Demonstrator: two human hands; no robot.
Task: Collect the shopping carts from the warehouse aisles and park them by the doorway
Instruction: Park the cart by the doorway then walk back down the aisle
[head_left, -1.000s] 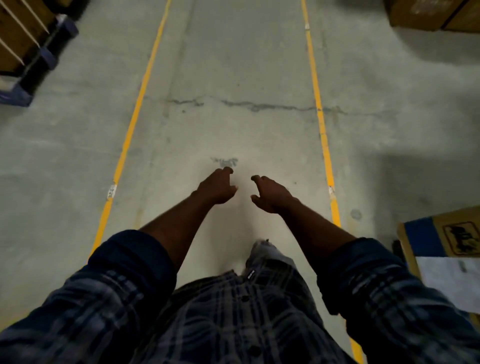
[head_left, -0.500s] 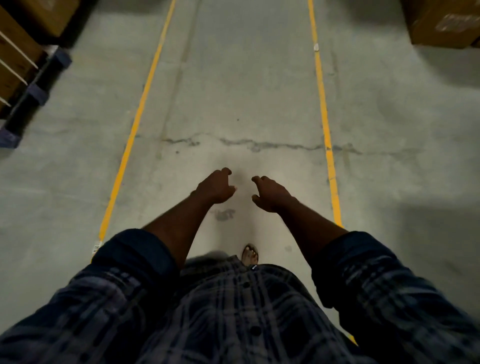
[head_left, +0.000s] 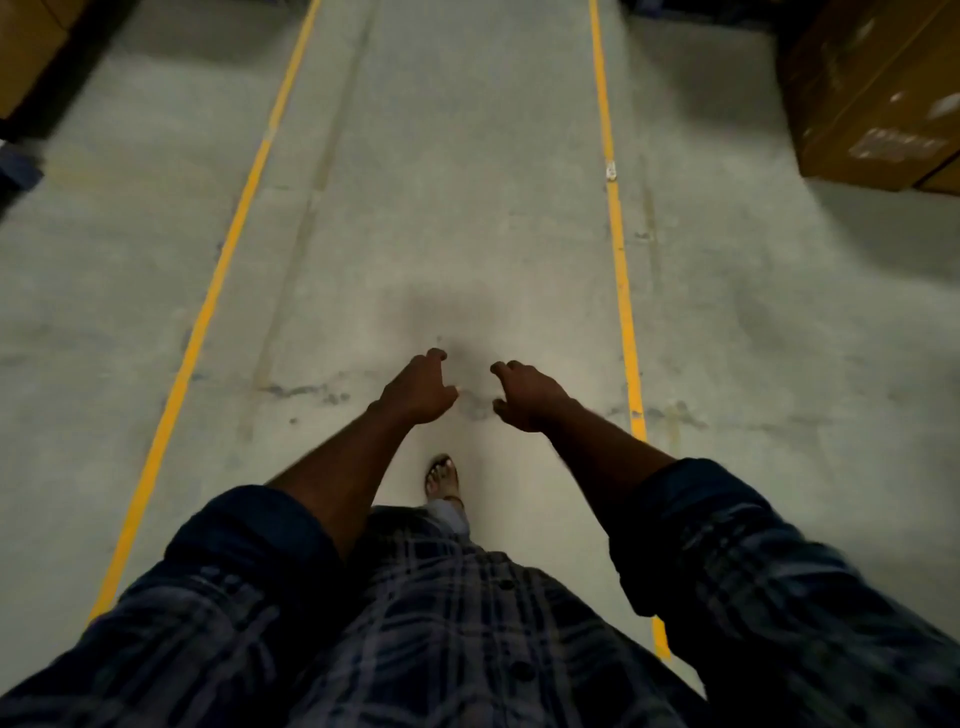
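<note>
Fingers (head_left: 435, 358) loosely curled, left hand (head_left: 415, 391) and right hand (head_left: 527, 397) reach forward.

The floor (head_left: 467, 208) is pale grey concrete with a darker grey stain (head_left: 441, 312), and it carries a left yellow line (head_left: 208, 312) and a right yellow line (head_left: 618, 249). The shirt (head_left: 467, 623) is dark navy plaid crossed by pale grey-blue stripes. The cardboard box (head_left: 852, 78) is brown with a whitish label (head_left: 893, 143).

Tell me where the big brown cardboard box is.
Head view, upper right: the big brown cardboard box sits on the concrete floor, outside the right-hand yellow painted line.
</note>
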